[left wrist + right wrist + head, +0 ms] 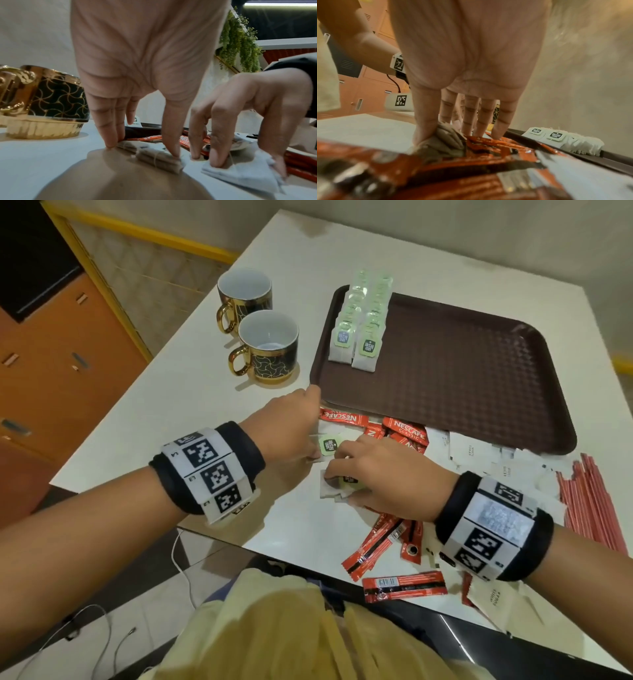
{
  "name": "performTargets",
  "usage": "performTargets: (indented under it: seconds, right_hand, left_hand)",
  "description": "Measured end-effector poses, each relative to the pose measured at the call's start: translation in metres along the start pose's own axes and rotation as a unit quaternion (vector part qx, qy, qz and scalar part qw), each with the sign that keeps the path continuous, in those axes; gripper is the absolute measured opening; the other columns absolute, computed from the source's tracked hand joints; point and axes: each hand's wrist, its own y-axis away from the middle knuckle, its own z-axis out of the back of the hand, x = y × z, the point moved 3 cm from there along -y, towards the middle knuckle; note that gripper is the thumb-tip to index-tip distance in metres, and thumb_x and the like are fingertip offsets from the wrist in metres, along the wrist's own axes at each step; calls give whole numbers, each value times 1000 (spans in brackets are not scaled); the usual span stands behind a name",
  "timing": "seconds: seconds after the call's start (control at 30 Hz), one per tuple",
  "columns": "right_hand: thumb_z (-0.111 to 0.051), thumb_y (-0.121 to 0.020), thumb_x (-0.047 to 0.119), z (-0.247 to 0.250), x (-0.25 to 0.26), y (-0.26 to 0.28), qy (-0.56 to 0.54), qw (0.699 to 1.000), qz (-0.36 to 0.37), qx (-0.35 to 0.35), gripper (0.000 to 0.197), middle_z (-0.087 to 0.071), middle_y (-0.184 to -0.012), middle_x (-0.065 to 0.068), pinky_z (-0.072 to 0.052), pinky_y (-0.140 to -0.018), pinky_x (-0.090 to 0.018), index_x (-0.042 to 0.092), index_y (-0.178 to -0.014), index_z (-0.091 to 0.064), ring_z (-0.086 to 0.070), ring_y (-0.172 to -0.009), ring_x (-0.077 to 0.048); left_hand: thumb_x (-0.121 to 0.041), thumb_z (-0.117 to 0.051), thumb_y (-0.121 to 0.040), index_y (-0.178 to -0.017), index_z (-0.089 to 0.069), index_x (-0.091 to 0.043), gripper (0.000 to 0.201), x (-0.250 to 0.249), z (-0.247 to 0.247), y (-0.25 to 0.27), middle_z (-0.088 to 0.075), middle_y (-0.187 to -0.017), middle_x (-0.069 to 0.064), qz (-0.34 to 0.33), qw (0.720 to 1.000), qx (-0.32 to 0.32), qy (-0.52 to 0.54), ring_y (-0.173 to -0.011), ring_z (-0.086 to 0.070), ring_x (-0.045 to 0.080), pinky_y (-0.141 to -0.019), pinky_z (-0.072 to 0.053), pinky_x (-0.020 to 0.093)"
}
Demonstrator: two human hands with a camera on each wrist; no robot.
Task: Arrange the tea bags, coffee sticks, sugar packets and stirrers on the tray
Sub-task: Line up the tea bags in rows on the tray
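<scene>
Left hand: fingertips and thumb pinch a tea bag flat on the table, centre of the head view. Right hand: fingers bent down, thumb and fingertips gripping a second tea bag just beside the first; the two hands nearly touch.

Coffee sticks: red, loose, scattered under and around the right hand, more at lower centre near the table edge.

Sugar packets: white, piled right of the hands, below the tray.

Stirrers: red bundle, far right edge.

Tray: brown, upper right; two rows of tea bags overlapping along its left end, the rest bare.

Mugs: two, black and gold, upper centre, left of the tray.
</scene>
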Motion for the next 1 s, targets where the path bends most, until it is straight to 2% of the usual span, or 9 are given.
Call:
performTargets:
  seconds: [0.13, 0.27, 0.33, 0.43, 0.53, 0.6, 0.77, 0.87, 1.0]
  right_hand:
    - [-54, -94, 32, 4, -6, -2, 5, 1000, 12, -3, 29, -62, -113, 5, -47, -84, -39, 26, -121, -61, -54, -98, -20]
    - [-57, -91, 48, 8, -17, 3, -41, 999, 8, 35, 40, -61, -120, 7, -48, -90, -37, 29, -125, -62, -53, -105, -16]
    - [-55, -93, 43, 9, -22, 5, -65, 997, 0, 43, 33, -59, -120, 6, -47, -92, -36, 28, -120, -66, -53, -109, -15]
    - [-53, -96, 30, 10, -27, 8, -75, 997, -16, 15, 24, -58, -113, 6, -48, -89, -33, 24, -113, -68, -53, -104, -14]
    - [-56, -94, 29, 9, -29, 6, -77, 996, -44, 12, 27, -57, -114, 3, -48, -88, -33, 20, -119, -61, -54, -103, -16]
    - [-54, -96, 27, 6, -29, 2, -69, 996, -53, 18, 29, -57, -116, 1, -49, -89, -34, 18, -124, -57, -54, -103, -17]
    - [-50, -94, 5, 8, -35, -5, -77, 995, -63, 27, 34, -60, -113, -1, -51, -84, -36, 19, -125, -55, -58, -100, -22]
    - [-47, -93, 1, 17, -37, -11, -87, 993, -80, 30, 40, -60, -113, -5, -53, -79, -39, 19, -128, -54, -60, -96, -25]
    - [-41, -90, -4, 27, -47, -27, -94, 990, -109, 5, 42, -58, -112, -9, -51, -84, -46, 15, -125, -56, -58, -100, -31]
  left_hand:
    - [-37, -87, -68, -119, -42, -14, 72, -1, 3, 0, -58, -117, 9, -19, 1000, 22, 5, -99, -59, 26, -80, -52, 36]
    - [-39, -83, -72, -122, -48, -16, 65, -2, 0, 2, -53, -123, 6, -44, 997, 43, -39, -100, -52, 21, -74, -37, 26]
    - [-40, -81, -74, -118, -50, -17, 59, 0, -1, 2, -51, -122, 6, -41, 997, 49, -37, -92, -45, 17, -71, -34, 24]
    - [-46, -81, -72, -117, -47, -18, 63, -2, -4, 2, -47, -122, 6, -35, 998, 52, -32, -94, -43, 17, -72, -37, 25]
    - [-49, -80, -72, -124, -44, -17, 71, -8, -6, 0, -46, -124, 9, -39, 997, 39, -45, -102, -48, 23, -76, -38, 27]
    - [-44, -78, -77, -125, -45, -15, 66, -8, -7, -3, -49, -124, 10, -42, 997, 37, -47, -106, -52, 27, -77, -38, 27]
    - [-36, -68, -87, -114, -49, -15, 40, -8, -6, -4, -53, -113, 8, -69, 995, 39, -59, -88, -54, 25, -70, -40, 28]
    - [-33, -61, -92, -107, -38, -18, 31, -12, -5, -1, -48, -101, 7, -81, 995, 23, -51, -76, -53, 25, -61, -37, 28]
    - [-21, -59, -93, -101, -30, -17, 30, -13, 0, 4, -38, -91, 3, -59, 998, 29, 6, -63, -45, 19, -51, -29, 27]
